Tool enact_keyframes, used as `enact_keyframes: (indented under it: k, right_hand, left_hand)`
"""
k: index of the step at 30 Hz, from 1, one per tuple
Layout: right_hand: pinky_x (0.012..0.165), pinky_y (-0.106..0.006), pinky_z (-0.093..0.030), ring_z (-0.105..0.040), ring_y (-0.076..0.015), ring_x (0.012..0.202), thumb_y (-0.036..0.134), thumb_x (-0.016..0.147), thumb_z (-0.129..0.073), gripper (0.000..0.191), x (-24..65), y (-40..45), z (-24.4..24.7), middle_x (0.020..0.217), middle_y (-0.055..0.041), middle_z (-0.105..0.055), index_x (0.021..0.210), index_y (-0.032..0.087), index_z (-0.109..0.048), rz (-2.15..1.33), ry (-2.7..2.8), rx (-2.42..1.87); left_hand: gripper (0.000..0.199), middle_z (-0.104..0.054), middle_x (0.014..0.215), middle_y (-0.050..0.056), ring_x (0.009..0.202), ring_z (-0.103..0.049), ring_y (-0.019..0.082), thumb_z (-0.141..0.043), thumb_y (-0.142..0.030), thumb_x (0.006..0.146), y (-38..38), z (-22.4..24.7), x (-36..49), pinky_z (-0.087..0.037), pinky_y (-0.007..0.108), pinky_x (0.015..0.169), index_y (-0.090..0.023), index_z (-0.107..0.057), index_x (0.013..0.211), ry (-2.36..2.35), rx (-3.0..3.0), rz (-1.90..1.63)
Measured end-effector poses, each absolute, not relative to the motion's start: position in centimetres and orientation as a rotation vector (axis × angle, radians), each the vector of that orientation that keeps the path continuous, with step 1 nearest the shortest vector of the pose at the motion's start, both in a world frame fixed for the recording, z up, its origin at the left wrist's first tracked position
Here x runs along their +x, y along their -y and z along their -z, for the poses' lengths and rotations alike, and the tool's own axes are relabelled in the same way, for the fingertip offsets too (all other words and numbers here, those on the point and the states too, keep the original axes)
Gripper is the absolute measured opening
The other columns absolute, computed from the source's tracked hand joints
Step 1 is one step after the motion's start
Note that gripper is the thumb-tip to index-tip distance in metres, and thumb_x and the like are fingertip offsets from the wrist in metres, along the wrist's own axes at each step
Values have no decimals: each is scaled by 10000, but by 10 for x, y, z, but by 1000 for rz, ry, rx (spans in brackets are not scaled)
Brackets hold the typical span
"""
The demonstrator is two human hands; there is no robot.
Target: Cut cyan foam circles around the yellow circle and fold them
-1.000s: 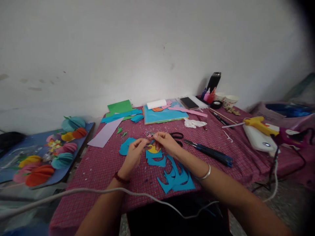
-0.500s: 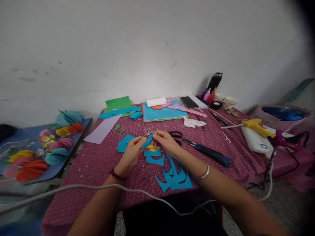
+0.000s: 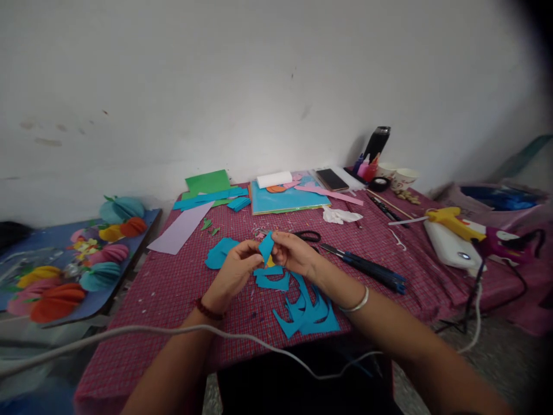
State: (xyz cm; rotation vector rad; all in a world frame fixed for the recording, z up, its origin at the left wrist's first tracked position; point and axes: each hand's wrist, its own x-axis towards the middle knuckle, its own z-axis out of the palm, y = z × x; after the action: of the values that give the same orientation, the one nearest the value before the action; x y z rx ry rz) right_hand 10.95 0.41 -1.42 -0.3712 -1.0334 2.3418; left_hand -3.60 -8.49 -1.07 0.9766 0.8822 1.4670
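Note:
Between my two hands a small piece of blue paper (image 3: 266, 246) is held up, looking folded or bent. My left hand (image 3: 235, 271) pinches its left side. The fingers of my right hand (image 3: 294, 253) are closed on its right edge. Partly hidden below the hands is a yellow paper piece (image 3: 271, 262). Rounded blue paper cutouts (image 3: 219, 252) lie to the left of my left hand. Blue paper offcuts (image 3: 306, 311) with curved cuts spread in front of me. Black-handled scissors (image 3: 309, 236) lie behind my right hand, their blades hidden.
A box cutter (image 3: 365, 270) lies right of my right hand. A glue gun (image 3: 458, 225) rests on a white power bank (image 3: 447, 245). A white cord (image 3: 173, 329) crosses the front. Paper pumpkins (image 3: 58, 301) sit on a blue board at left. A phone (image 3: 332, 179) lies behind.
The blue piece has been turned more upright between my fingers and now shows a broader face. Less of the yellow piece shows. Other things on the table look unmoved.

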Motion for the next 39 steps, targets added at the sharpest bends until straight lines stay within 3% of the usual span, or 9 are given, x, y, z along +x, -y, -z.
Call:
enact_keyframes:
  k: [6,11,14,16,20,29,39]
  right_hand:
    - [371,-140,-399,-521,-50,375,386,713,-729,306,108,0,13,531,35,-610,652,140,-558,-2253,1071,-400]
    - [401,-162,-385,-494,-46,402,385,726,-702,263,107,3,8,602,28,-624,689,149,-592,-1962,1318,-424]
    - [385,-172,-316,-420,-44,394,395,763,-660,289,110,6,2,515,50,-530,628,149,-590,-1669,1564,-470]
    - [387,-177,-291,-396,-46,405,402,779,-643,267,112,7,-2,520,58,-502,694,150,-617,-1595,1626,-461]
    - [388,-181,-311,-398,-47,393,454,780,-637,293,113,9,-2,562,62,-521,799,165,-591,-1778,1534,-351]
    - [444,-186,-350,-487,-72,438,575,683,-686,445,108,11,9,511,58,-546,744,163,-529,-1963,1457,-238]
    - [461,-191,-345,-494,-74,446,531,709,-685,391,108,11,8,511,67,-543,780,174,-541,-1939,1488,-261]
  left_hand:
    - [217,-651,764,24,655,-582,129,-758,-246,636,87,6,-31,-485,234,559,-158,-677,817,-992,1054,-1526]
    - [191,-648,732,11,665,-599,126,-741,-295,656,84,3,-34,-514,238,575,-151,-659,750,-1153,908,-1757]
    - [203,-575,564,-43,485,-529,74,-726,-308,678,83,0,-40,-438,171,443,-153,-595,682,-1241,827,-1863]
    - [232,-498,478,-78,378,-442,48,-728,-315,677,82,-2,-44,-328,141,345,-162,-554,680,-1257,781,-1867]
    - [311,-434,448,-102,325,-353,24,-755,-312,644,83,-7,-42,-214,122,296,-171,-480,672,-1147,668,-1713]
    - [309,-450,499,-88,350,-369,12,-748,-299,675,85,4,-25,-255,122,335,-159,-475,706,-976,567,-1485]
    - [271,-427,459,-82,345,-331,13,-714,-307,721,84,8,-24,-236,137,342,-144,-502,673,-930,583,-1496]
